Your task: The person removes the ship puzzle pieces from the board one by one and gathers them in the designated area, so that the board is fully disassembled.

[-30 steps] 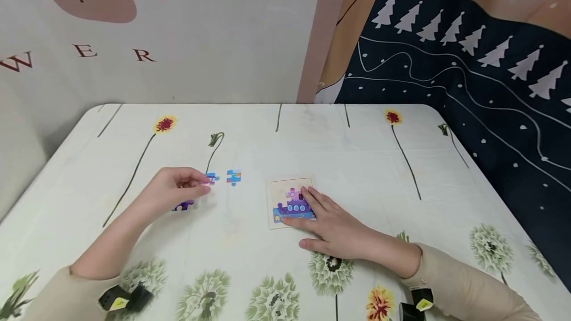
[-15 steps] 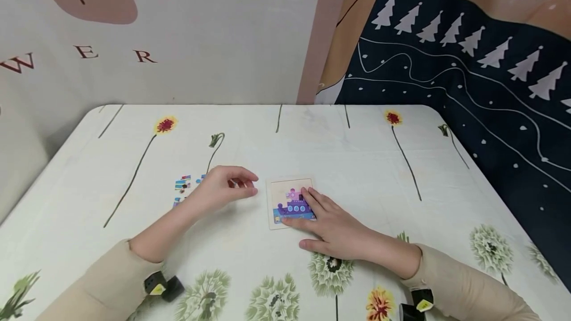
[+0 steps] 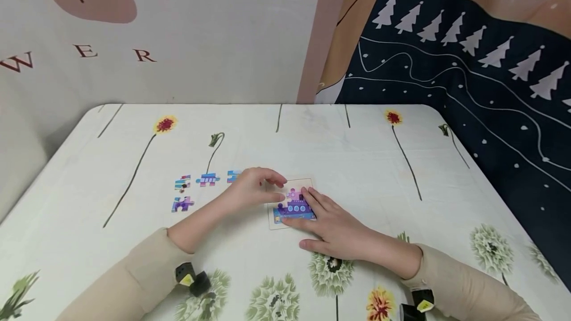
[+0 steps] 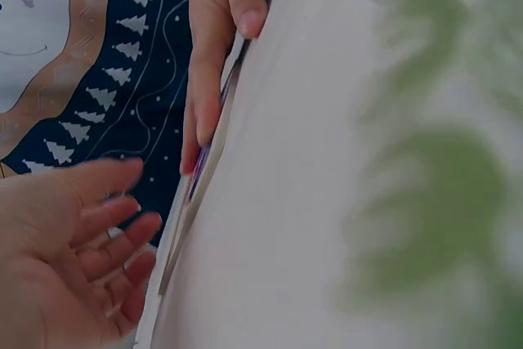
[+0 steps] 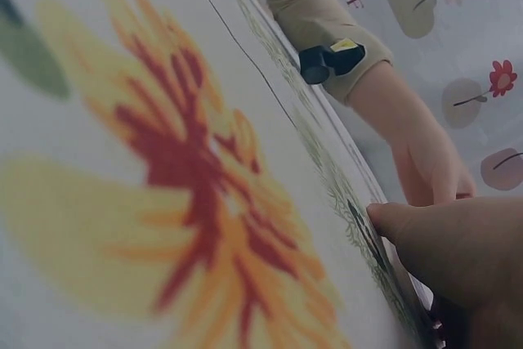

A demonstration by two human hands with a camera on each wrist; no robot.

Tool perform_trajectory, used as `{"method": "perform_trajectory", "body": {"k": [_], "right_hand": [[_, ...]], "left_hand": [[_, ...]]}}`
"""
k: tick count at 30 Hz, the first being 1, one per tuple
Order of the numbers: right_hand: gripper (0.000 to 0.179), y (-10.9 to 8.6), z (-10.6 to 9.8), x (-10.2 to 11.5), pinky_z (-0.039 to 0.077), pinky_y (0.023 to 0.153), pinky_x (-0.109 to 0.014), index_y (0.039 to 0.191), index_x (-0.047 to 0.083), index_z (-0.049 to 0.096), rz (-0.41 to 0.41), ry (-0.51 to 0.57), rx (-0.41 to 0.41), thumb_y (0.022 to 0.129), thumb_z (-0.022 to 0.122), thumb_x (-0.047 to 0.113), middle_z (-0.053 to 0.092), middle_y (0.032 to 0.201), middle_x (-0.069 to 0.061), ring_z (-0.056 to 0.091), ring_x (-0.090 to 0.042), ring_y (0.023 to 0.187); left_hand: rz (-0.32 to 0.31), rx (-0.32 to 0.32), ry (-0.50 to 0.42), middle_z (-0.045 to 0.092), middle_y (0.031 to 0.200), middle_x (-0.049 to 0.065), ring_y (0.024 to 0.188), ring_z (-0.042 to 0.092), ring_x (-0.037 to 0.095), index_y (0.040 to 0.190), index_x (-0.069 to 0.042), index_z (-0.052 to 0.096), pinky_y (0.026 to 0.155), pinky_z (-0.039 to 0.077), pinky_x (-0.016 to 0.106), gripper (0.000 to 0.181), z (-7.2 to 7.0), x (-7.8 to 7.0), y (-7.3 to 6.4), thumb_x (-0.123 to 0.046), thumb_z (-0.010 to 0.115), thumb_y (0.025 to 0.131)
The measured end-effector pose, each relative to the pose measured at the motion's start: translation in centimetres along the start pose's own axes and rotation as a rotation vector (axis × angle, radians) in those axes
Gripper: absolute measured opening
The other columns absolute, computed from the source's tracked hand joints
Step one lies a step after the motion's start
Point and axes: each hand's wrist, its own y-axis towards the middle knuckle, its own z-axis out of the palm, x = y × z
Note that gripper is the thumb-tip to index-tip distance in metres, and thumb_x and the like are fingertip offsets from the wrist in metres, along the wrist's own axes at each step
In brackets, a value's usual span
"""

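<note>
A light wooden puzzle tray [image 3: 303,183] lies on the table, partly filled with a purple ship picture [image 3: 296,207] on blue water. My right hand [image 3: 336,229] rests on its right side, fingers spread, hiding that part. Over the tray's left edge hovers my left hand [image 3: 252,189], thumb apart from loosely bent fingers. In the left wrist view, the left hand [image 4: 49,259] shows its palm with nothing held, while the right hand [image 4: 216,46] lies along the tray edge. The right wrist view has the right thumb [image 5: 409,222] close in front of the left hand [image 5: 429,165].
Loose puzzle pieces lie left of the tray: a striped one [image 3: 182,184], a purple one [image 3: 182,204], a blue one [image 3: 207,179] and another blue one [image 3: 233,176] partly behind the left hand. A flowered cloth [image 3: 357,162] covers the table, with walls behind and at right.
My left hand has travelled right, from the loose pieces to the tray's left edge, uncovering the pieces at far left. The right hand has stayed in place on the tray.
</note>
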Motion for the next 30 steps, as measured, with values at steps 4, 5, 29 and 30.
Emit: {"method": "perform_trajectory", "body": {"k": [4,5,29,30], "right_hand": [[0.053,0.0,0.0,0.0,0.008,0.112,-0.046,0.149,0.044,0.024,0.006,-0.001,0.003,0.098,0.032,0.058,-0.004,0.158,-0.018,-0.009,-0.029,0.144],[0.054,0.0,0.0,0.1,0.007,0.113,-0.046,0.149,0.044,0.024,0.009,0.001,0.007,0.098,0.032,0.058,-0.004,0.158,-0.018,-0.009,-0.028,0.144],[0.054,0.0,-0.2,0.1,0.007,0.113,-0.045,0.149,0.043,0.025,0.019,0.006,0.023,0.098,0.033,0.058,-0.004,0.157,-0.018,-0.01,-0.027,0.144],[0.054,0.0,-0.3,0.1,0.007,0.113,-0.045,0.149,0.043,0.025,0.02,0.005,0.026,0.098,0.033,0.058,-0.004,0.157,-0.018,-0.01,-0.027,0.144]], "left_hand": [[-0.035,0.01,0.022,0.068,0.104,0.002,0.096,0.059,0.017,0.107,-0.004,0.071,0.087,0.046,0.035,0.032,0.8,-0.1,0.6,-0.016,0.079,0.079],[-0.039,0.012,0.031,0.068,0.104,0.002,0.097,0.059,0.018,0.107,-0.004,0.071,0.087,0.046,0.035,0.032,0.9,-0.2,0.7,-0.016,0.08,0.078],[-0.038,-0.044,0.231,0.061,0.091,-0.004,0.092,0.047,0.02,0.096,-0.011,0.073,0.082,0.035,0.042,0.032,2.6,-0.6,1.0,-0.021,0.086,0.069],[-0.038,-0.046,0.232,0.061,0.091,-0.004,0.091,0.047,0.019,0.096,-0.011,0.073,0.082,0.035,0.042,0.032,2.6,-0.6,1.0,-0.021,0.086,0.069]]}}
